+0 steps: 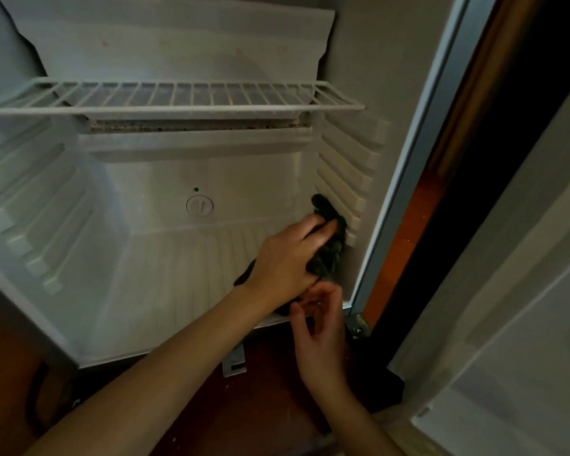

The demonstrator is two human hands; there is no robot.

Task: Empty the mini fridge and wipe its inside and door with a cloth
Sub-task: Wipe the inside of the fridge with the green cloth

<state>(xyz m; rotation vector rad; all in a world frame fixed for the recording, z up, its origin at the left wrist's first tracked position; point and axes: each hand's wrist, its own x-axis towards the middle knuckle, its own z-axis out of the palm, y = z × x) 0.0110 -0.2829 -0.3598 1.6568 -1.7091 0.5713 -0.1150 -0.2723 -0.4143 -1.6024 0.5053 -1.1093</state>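
**At the lower right wall of the fridge: wiping the shelf ribs**

Against the lowest ribs [344, 199] on the right inner wall, the dark cloth [330, 258] sits bunched, low and toward the front of the mini fridge [145, 179]. Your left hand [287, 258] holds it there: fingers [324, 228] laid over the top of the wad, thumb apparently beneath, pressing it to the wall. A loose tail of cloth trails down past the wrist toward the front lip [145, 352].

Your right hand [321, 330] is just below, at the lip, fingers loosely curled. Cannot tell whether it pinches the tail or merely hovers beside it.

Notes for this step:
- The ribs are stepped ledges. A flat pass would likely skim only the crests, so push a fold of cloth into each groove and run it back to front, one rib at a time.
- Work from the upper ribs down, so loosened dirt falls onto parts not yet wiped.
- Gather the tail into the wad; as it hangs, it may drag over the floor [178, 274] of the cabinet.
- If your right hand is free, brace it on the lip.

Further out: no contents are visible inside, so emptying looks done. The wire shelf [178, 97] is in place, and a speckled, grimy strip [191, 126] shows at the back beneath it; judge that as needing firmer rubbing. The door [524, 291] stands open to the right, apparently to be done later.
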